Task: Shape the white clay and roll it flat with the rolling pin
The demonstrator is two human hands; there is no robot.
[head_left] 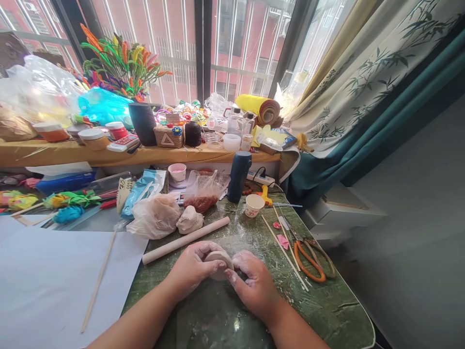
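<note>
Between my two hands, just above the green tabletop, is a round, flattened piece of pale clay (220,259). My left hand (191,269) is closed around its left side, with the thumb across its near face. At the right edge of the disc, the thumb and fingertips of my right hand (254,281) pinch the rim. White residue coats the fingers of both hands. Behind them lie a pale rolling pin (187,240) and a lump of clay (190,220).
Orange-handled scissors (308,259) and thin wooden sticks (285,252) lie to the right. A paper cup (254,206) and a dark blue bottle (239,177) stand farther back. Plastic bags (154,216) sit behind the rolling pin. White paper (61,281) covers the left side.
</note>
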